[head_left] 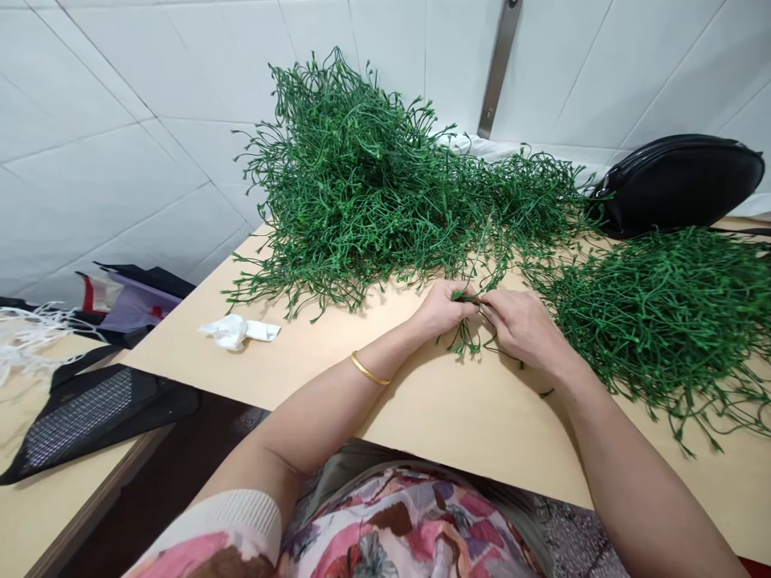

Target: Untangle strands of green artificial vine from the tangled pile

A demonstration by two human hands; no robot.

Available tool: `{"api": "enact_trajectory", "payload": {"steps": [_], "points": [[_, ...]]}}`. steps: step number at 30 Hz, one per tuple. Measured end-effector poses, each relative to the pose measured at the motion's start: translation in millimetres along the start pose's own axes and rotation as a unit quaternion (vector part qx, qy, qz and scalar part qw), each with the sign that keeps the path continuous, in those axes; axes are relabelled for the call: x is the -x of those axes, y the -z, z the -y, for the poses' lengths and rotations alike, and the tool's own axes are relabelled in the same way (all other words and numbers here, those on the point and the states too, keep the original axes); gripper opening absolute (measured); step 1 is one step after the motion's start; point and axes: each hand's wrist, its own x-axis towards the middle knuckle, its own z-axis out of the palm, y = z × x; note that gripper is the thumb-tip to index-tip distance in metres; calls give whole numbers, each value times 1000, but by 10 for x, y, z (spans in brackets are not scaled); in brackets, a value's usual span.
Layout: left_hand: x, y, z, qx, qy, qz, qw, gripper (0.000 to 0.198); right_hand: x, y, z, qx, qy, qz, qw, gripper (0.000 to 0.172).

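My left hand [446, 308] is closed on thin green plastic stems [467, 341], whose small budded tips hang below the fingers. Close against it, my right hand [523, 325] pinches the same stems between thumb and fingers. Both hands are low over the tabletop [385, 385], just in front of a large tangled heap of green artificial stems [361, 177]. A second heap of green stems [668, 313] lies to the right of my right hand. The exact point where the fingers meet the stems is partly hidden.
A crumpled white tissue [232, 331] lies on the table's left part. At the back right a black bag [680, 181] leans by the tiled wall [198, 72]. On a lower surface at the left are a black mesh pouch [84, 413] and white strings [36, 341].
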Motion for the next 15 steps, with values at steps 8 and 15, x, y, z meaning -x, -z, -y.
{"api": "enact_trajectory", "payload": {"steps": [8, 15], "points": [[0, 11, -33, 91, 43, 21, 995, 5, -21, -31, 62, 135, 11, -67, 989, 22], [-8, 54, -33, 119, 76, 55, 988, 3, -105, -80, 38, -156, -92, -82, 980, 27]]}}
